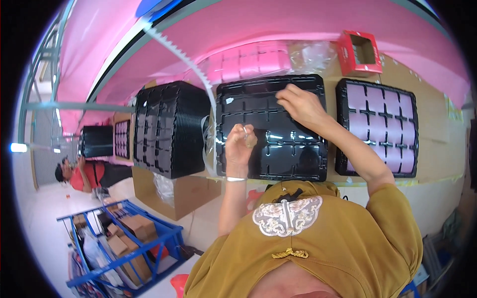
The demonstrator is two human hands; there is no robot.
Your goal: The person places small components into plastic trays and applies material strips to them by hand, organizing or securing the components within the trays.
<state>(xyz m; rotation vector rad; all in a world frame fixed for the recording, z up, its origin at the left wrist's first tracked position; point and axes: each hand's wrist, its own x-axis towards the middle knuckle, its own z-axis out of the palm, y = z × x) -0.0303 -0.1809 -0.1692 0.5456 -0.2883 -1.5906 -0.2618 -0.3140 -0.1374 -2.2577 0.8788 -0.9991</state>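
Observation:
A black plastic tray (293,159) with several moulded compartments lies in front of me, and its surface is glossy. Above its left part is my left hand (241,145), palm turned up and fingers curled closed. Whatever it may hold is too small to make out. My right hand (302,107) reaches over the tray's far right part with fingertips pinched together, their contents hidden. A small white piece (229,100) rests near the tray's far left corner. To the right sits another black tray (341,129), its compartments filled with lilac rectangular pieces (382,116).
Left of me rises a tall stack of black trays (191,134). Pink pieces under clear film (248,59) and a red open box (358,53) stand at the back. A cardboard box (176,196), a blue cart (126,248) and another person (92,174) are farther left.

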